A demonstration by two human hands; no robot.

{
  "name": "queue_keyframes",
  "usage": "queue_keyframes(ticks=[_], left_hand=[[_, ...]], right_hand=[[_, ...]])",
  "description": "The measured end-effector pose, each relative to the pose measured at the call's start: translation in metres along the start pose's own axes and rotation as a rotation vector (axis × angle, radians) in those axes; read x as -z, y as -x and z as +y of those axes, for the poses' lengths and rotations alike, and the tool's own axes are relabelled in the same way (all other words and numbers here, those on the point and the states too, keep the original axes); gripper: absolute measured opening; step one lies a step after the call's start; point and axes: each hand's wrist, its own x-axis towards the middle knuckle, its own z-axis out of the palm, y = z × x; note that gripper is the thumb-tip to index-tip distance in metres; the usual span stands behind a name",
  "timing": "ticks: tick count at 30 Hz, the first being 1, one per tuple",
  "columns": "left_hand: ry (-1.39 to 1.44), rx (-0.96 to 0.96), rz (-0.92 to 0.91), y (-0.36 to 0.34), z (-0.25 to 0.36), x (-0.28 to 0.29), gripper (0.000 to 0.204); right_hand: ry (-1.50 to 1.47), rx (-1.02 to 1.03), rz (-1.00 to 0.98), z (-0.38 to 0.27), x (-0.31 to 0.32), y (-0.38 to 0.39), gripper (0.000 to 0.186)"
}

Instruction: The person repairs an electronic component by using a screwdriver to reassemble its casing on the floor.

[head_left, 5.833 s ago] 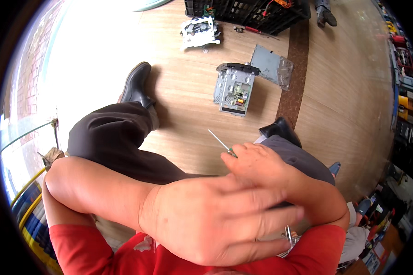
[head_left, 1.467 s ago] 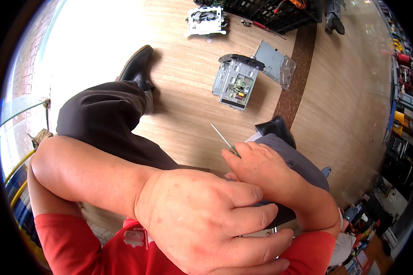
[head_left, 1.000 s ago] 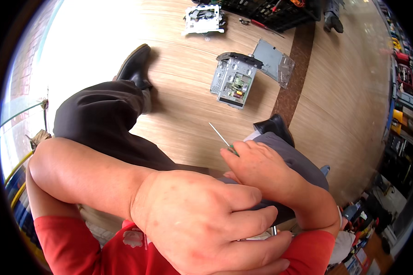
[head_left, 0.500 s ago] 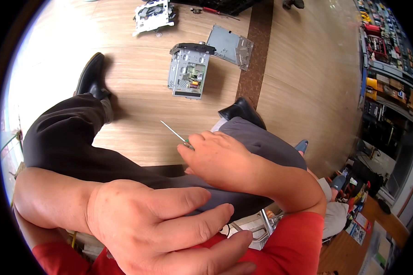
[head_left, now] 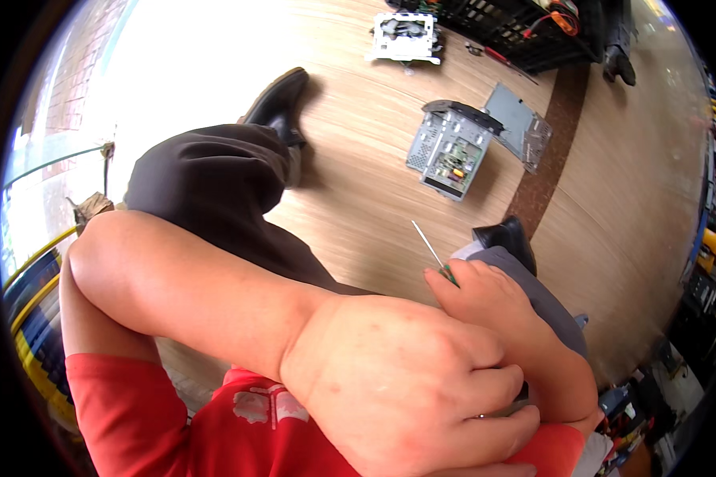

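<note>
My right hand (head_left: 493,298) is closed round a screwdriver (head_left: 429,245), its thin shaft pointing up and left and a bit of green handle showing. My left hand (head_left: 398,381), large and close, crosses in front of my body beside the right forearm. Its fingers are curled; a small bright glint shows between them, but what they hold, if anything, I cannot make out. On the floor beyond the screwdriver tip stands an opened metal electronics unit (head_left: 456,151), like a car stereo, with a black front panel and a bare circuit board showing.
A grey metal cover (head_left: 511,119) lies beside the unit. Farther off are a white-framed mechanism (head_left: 406,40), a red-handled tool (head_left: 501,60) and a black crate (head_left: 517,32). My black shoes (head_left: 274,111) flank the work area. Shelves with goods line the right edge.
The view has turned, so the floor items sit farther right. My left hand has moved right towards the right forearm, and its spread fingers have curled. The right hand still holds the screwdriver.
</note>
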Motion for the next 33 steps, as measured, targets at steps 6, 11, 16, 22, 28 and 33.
queue_keyframes(ticks=[6, 11, 16, 22, 28, 33], left_hand=[[-0.061, -0.059, -0.055, 0.0, -0.003, 0.013, 0.023], [0.139, 0.021, -0.482, -0.02, -0.009, 0.042, 0.022], [0.127, 0.048, -0.435, -0.009, -0.006, 0.026, 0.021], [0.077, 0.132, -0.228, -0.009, 0.004, 0.028, 0.016], [0.063, 0.059, -0.315, -0.005, 0.0, 0.027, 0.017], [0.093, 0.007, -0.305, -0.014, -0.015, 0.03, 0.017]], right_hand=[[-0.04, 0.047, 0.054, 0.001, 0.001, 0.0, 0.039], [-0.053, 0.024, 0.055, 0.004, -0.005, -0.001, 0.034], [-0.079, -0.042, -0.083, 0.004, 0.0, -0.005, 0.046], [-0.077, -0.001, -0.039, 0.005, -0.005, -0.005, 0.035], [-0.087, -0.026, -0.073, 0.003, -0.002, -0.005, 0.038], [-0.098, -0.016, -0.06, 0.004, 0.001, -0.001, 0.046]])
